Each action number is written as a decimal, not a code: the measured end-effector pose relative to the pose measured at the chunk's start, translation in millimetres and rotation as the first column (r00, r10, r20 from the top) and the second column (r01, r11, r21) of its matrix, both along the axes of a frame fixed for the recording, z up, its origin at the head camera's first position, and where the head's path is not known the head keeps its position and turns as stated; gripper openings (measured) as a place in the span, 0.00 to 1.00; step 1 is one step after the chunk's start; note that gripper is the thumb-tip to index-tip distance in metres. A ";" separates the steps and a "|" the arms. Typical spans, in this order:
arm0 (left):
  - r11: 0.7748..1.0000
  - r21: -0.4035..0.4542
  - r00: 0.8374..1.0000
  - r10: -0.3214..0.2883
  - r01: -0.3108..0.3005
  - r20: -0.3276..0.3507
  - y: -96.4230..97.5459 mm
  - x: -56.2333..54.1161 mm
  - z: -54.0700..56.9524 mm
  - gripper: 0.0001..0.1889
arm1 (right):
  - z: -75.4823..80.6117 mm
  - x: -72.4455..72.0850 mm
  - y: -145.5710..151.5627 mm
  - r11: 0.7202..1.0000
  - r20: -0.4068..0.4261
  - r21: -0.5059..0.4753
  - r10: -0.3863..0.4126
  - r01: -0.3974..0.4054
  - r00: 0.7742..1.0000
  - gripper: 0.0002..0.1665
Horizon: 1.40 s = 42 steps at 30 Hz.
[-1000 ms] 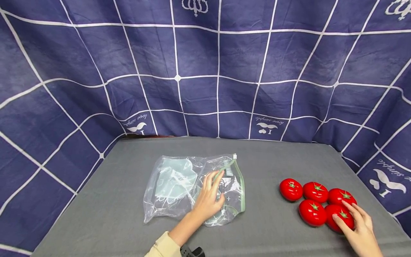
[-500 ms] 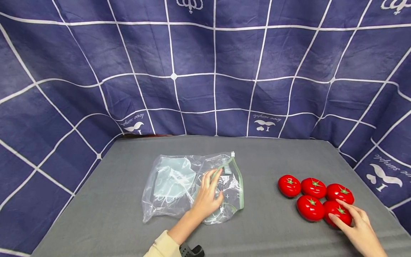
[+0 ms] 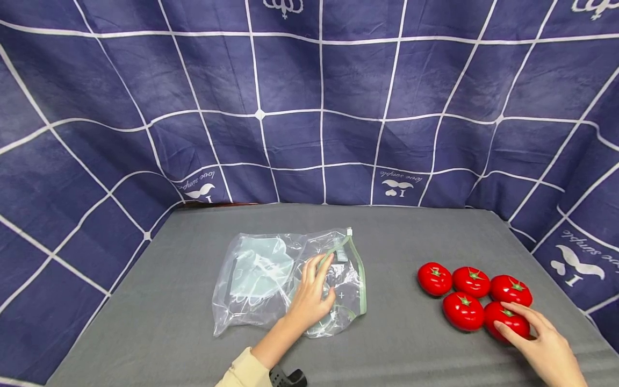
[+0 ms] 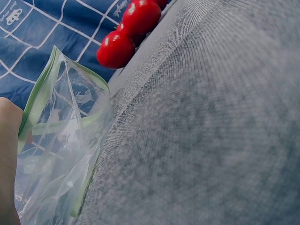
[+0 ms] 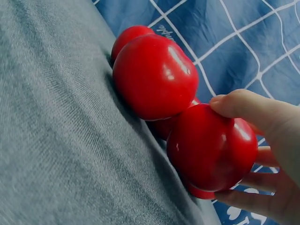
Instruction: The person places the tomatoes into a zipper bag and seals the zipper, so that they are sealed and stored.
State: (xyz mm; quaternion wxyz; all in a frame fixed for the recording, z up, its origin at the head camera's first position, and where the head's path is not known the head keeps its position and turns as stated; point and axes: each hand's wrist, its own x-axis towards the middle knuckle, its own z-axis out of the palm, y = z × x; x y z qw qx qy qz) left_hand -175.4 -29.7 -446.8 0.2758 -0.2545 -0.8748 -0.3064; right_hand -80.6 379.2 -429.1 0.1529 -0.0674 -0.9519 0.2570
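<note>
A clear plastic zip bag [image 3: 258, 269] with a pale blue patch and a green rim lies on the grey table. My left hand [image 3: 311, 301] holds its upper rim, and the mouth gapes toward the right. In the left wrist view the green-edged mouth [image 4: 42, 101] stands raised beside the thumb. At the right, my right hand [image 3: 546, 338] grips the front right red tomato [image 3: 505, 322], thumb on one side and fingers on the other. Another tomato [image 3: 463, 312] sits just left of it. In the right wrist view the gripped tomato [image 5: 211, 147] shows smooth and glossy.
Behind these, a row of red tomatoes [image 3: 471, 282] with green star-shaped tops stands close together. The grey cloth-covered table [image 3: 396, 344] reaches back to a blue curtain [image 3: 358, 140] with white grid lines. A dark wrist strap [image 3: 287, 378] shows at the bottom edge.
The right hand has shifted slightly left around its tomato, and the front neighbouring tomato has been nudged a little left. The left hand stays on the bag. The head view has shifted slightly.
</note>
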 end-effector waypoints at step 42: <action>1.000 0.002 0.999 -0.004 0.004 0.033 -1.7 -0.7 -3.2 0.43 | 39.6 -5.4 -105.9 0.963 -0.287 -0.261 -0.018 -0.060 0.958 0.28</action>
